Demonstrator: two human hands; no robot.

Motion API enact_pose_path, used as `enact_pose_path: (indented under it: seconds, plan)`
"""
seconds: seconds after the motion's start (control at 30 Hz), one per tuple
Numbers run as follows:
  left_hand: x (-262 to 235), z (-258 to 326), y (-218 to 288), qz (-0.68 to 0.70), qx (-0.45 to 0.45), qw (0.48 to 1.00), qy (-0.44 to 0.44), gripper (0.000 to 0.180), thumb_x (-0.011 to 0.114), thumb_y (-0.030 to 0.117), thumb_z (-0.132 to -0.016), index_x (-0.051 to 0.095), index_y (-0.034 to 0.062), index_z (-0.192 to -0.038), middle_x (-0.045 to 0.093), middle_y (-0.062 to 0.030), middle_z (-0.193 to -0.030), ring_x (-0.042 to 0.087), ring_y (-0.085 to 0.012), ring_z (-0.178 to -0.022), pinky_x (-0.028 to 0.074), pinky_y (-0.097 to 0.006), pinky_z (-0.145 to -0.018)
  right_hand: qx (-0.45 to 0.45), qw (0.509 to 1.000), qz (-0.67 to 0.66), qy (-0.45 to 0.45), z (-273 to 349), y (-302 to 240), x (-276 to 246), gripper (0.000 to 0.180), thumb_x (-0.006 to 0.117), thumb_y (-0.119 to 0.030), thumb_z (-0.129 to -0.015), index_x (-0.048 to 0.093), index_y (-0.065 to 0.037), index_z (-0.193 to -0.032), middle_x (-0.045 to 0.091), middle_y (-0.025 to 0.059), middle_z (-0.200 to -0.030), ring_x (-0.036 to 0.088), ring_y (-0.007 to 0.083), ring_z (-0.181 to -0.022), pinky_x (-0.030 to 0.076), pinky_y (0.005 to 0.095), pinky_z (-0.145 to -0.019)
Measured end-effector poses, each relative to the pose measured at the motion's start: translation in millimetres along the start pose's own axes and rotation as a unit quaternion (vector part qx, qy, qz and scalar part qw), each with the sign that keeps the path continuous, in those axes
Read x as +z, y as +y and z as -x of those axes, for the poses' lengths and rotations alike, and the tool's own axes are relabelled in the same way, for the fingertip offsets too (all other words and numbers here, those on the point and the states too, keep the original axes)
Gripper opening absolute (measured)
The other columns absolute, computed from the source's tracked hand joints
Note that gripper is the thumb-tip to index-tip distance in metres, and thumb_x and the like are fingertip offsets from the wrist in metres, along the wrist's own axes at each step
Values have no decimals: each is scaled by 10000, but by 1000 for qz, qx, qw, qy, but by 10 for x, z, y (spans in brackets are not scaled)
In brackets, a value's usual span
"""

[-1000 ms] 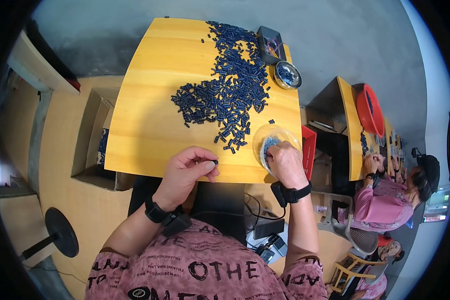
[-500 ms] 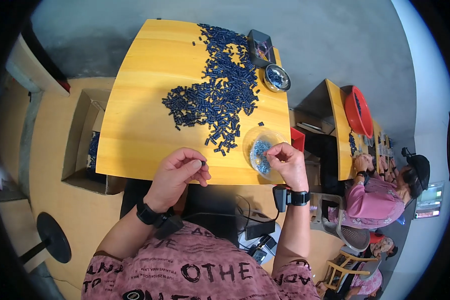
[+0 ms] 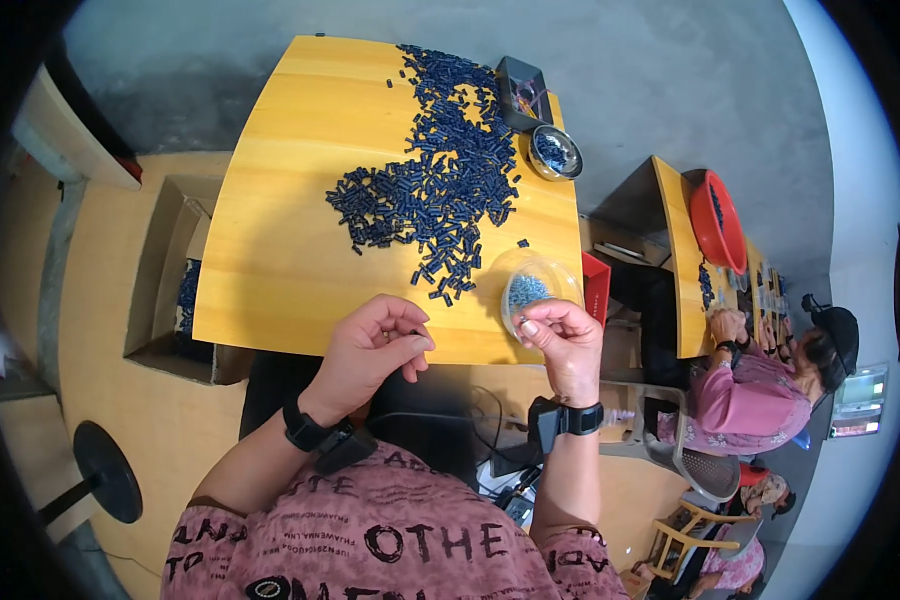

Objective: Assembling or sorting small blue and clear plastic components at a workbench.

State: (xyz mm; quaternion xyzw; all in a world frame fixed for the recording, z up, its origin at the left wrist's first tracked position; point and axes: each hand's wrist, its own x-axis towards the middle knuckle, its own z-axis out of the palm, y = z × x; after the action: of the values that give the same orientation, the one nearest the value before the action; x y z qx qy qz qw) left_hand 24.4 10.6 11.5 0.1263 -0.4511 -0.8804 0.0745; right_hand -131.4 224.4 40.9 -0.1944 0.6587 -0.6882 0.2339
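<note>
One dark piece (image 3: 417, 334) is pinched in the left hand (image 3: 375, 346); right hand (image 3: 567, 345) narrowly pinched, contents indiscernible, beside the clear bowl (image 3: 562, 281).

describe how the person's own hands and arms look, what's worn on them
Both hands are ungloved. Each wrist wears a black band with a boxy black module. The sleeves are short, mottled pink with dark lettering, leaving the forearms uncovered.
</note>
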Motion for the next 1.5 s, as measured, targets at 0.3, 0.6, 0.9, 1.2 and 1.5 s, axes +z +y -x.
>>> enact_pose_path:
  seconds: [0.3, 0.6, 0.9, 1.2, 1.5]
  plan:
    - [-58, 69, -57, -82, 31, 996, 15, 119, 662, -12, -908, 668, 10, -1025, 640, -26, -918, 608, -67, -778, 500, -201, -672, -3, 997, 20, -79, 83, 93, 406, 135, 683, 66, -883, 709, -2, -997, 716, 52, -957, 645, 81, -843, 507, 202, -728]
    - [-76, 127, -75, -160, 95, 982, 35, 126, 685, -23, -876, 671, -14, -1001, 627, -17, -932, 593, -77, -825, 490, -208, -740, -23, 994, 73, -78, 105, 71, 733, 169, 723, 72, -846, 712, -2, -998, 713, 44, -945, 662, 91, -863, 527, 220, -776]
    - [-191, 127, -12, -285, 188, 940, 12, 128, 692, -35, -853, 679, -17, -978, 663, -68, -916, 633, -134, -815, 500, -248, -710, -49, 987, 138, -71, 118, -28, 903, 123, 757, 36, -829, 690, -7, -923, 711, 29, -882, 664, 86, -821, 530, 225, -746]
    - [-215, 128, 5, -312, 235, 921, 10, 133, 680, -56, -846, 697, -7, -969, 662, -86, -908, 644, -158, -781, 507, -258, -689, -105, 957, 256, -84, 106, -58, 923, 143, 771, 42, -792, 683, -17, -887, 684, 43, -816, 639, 113, -725, 514, 244, -658]
    - [-252, 116, -69, -81, 129, 988, -27, 125, 654, -40, -899, 696, -17, -1014, 664, -101, -942, 661, -144, -739, 549, -255, -690, -191, 928, 305, -96, 113, -78, 950, 137, 777, 37, -774, 684, -18, -858, 671, 66, -806, 647, 152, -715, 504, 263, -620]
